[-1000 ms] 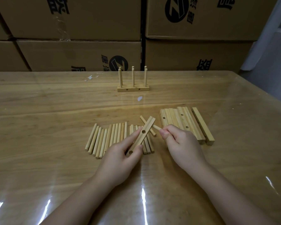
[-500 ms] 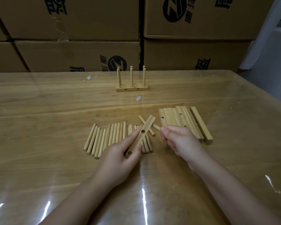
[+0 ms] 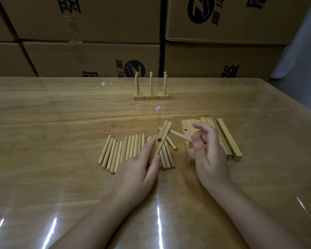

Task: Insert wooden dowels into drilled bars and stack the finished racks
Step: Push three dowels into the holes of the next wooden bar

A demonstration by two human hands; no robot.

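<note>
My left hand [image 3: 142,169] holds a drilled wooden bar [image 3: 161,139] between thumb and fingers, slanted above a row of loose dowels [image 3: 126,150]. One hole in the bar faces up. My right hand [image 3: 206,151] pinches a single dowel [image 3: 180,137], lifted off the table, its free end close to the bar's upper part. Behind my right hand lies a pile of drilled bars [image 3: 223,135]. Two finished racks [image 3: 150,90] with upright dowels stand one behind the other at the far middle of the table.
The wooden table [image 3: 61,123] has a glossy transparent cover. Stacked cardboard boxes [image 3: 90,56] form a wall along its far edge. The table's right edge [image 3: 294,112] runs diagonally, with grey floor beyond.
My right hand has lifted a dowel out of the pile and raised it beside the bar. My left hand keeps the bar in nearly the same place.
</note>
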